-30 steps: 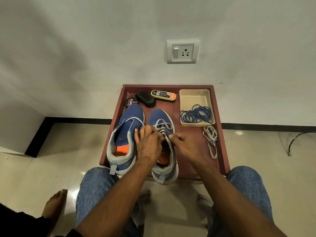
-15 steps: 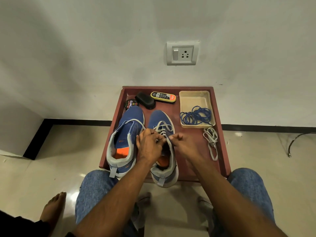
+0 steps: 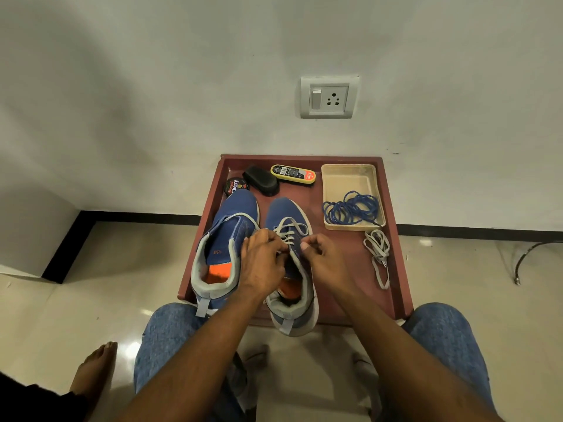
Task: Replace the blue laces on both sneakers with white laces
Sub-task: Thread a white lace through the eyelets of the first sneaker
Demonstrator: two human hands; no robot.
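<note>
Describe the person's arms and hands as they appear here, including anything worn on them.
Both forearms are bare, with no sleeves in view. The left hand and right hand wear no gloves, and no rings, watch or bracelet can be seen. The fingernails look short. Blue denim covers the knees below.

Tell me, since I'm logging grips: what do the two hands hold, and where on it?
Both the left hand and right hand pinch the white lace of the right-side sneaker, at its loose ends near the upper eyelets.
</note>
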